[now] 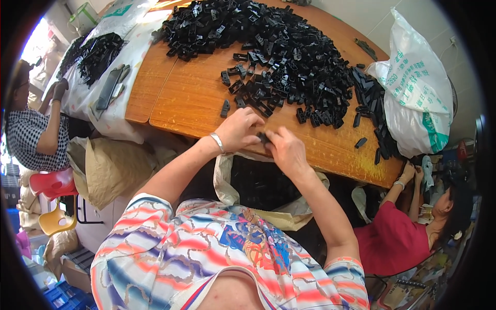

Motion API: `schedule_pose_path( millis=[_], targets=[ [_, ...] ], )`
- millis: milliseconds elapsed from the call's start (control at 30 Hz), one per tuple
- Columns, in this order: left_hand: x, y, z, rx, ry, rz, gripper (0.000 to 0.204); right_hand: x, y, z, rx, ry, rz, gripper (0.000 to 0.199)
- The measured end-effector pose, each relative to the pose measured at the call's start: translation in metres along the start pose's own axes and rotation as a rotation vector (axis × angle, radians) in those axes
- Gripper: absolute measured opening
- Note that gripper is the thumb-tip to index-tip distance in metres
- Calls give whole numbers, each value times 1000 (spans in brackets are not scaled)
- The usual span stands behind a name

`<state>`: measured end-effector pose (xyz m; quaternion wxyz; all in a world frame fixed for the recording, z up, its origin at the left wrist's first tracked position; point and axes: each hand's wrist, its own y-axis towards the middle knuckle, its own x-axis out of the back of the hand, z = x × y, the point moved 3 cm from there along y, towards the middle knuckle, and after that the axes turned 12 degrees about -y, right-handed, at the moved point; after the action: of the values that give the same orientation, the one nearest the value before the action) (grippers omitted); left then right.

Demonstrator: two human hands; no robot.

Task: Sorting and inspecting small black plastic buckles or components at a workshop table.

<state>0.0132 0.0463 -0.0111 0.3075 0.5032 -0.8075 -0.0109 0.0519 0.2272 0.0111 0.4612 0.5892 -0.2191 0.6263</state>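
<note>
My left hand [238, 129] and my right hand [285, 150] meet at the near edge of the wooden table [191, 98]. Both pinch one small black plastic clip [263, 138] between the fingertips. A silver bracelet sits on my left wrist. A big heap of the same black plastic parts [274, 46] covers the far and right part of the table, with loose ones scattered close to my hands. Below the table edge, under my hands, an open sack [258, 183] holds more black parts.
A person in a checked top sits at the left by a white sheet with another black pile [95, 54]. A person in a red top works at the right. A full white bag [418, 88] stands on the table's right end. Red and yellow stools stand at left.
</note>
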Motion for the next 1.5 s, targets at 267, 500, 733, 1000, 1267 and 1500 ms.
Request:
schedule_pose_path(
  millis=[267, 500, 733, 1000, 1267, 1500],
  targets=[
    [8, 25, 12, -17, 431, -119, 18, 27, -34, -11, -37, 99, -4, 20],
    [-18, 20, -18, -249, 438, -133, 7, 13, 37, -73, -287, -266, -35, 31],
    [-27, 9, -21, -94, 231, -65, 27, -5, 44, -72, -355, -269, 86, 24],
    [-21, -4, -12, -74, 205, -185, 35, 29, 15, -46, -206, -133, 25, 24],
    [-22, -1, -12, 0, 163, -185, 29, 15, 14, -65, -148, -49, -35, 26],
    [-20, 1, -12, 35, 149, -191, 25, 16, 18, -18, -30, 125, -107, 24]
  ],
)
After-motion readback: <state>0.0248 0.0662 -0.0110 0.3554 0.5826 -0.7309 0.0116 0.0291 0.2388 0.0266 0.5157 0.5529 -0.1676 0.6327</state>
